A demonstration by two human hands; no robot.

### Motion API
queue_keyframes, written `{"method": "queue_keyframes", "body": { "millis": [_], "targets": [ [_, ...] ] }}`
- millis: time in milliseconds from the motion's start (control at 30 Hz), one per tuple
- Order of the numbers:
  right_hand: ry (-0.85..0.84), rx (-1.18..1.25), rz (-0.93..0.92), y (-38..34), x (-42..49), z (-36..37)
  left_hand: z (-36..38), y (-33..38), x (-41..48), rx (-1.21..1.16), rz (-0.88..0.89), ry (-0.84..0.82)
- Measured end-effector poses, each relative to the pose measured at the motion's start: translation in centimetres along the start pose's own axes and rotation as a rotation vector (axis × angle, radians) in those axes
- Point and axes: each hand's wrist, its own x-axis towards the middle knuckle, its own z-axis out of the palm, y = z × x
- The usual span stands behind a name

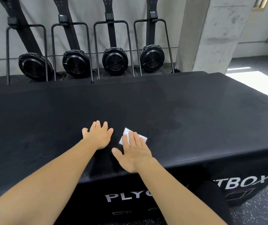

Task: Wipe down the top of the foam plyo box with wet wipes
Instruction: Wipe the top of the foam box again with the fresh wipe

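The right hand [134, 151] lies flat on a white wet wipe [125, 132] near the front edge of the black foam box [178, 111], its fingers [135, 138] straight and close together, pressing the wipe against the top while the thumb sticks out to the side. Just beside it, not touching it, the left hand [98, 137] rests palm down on the bare top with its fingers [97, 125] slightly spread. Behind the box, four black fan machines [114, 61] stand along the wall next to a concrete pillar [211, 34].

wipe [125, 135] on box top [195, 119], under right hand [134, 153]
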Motion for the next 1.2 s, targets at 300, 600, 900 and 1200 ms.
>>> {"method": "queue_keyframes", "body": {
  "millis": [300,600,900,1200],
  "targets": [
    [0.189,0.022,-0.043,6.0,0.5,-1.7,-0.1,1.5,-3.5,0.180,0.118,0.097],
    [0.135,0.033,0.217,13.7,0.0,-3.5,-0.2,1.1,-3.7,0.239,0.137,-0.012],
    [0.186,0.053,0.120,5.4,-1.9,-0.9,-0.3,1.0,-3.5,0.219,0.129,-0.018],
    [0.034,0.044,-0.095,0.9,-3.0,0.5,-0.6,1.0,-3.6,0.185,0.101,-0.025]
  ]
}}
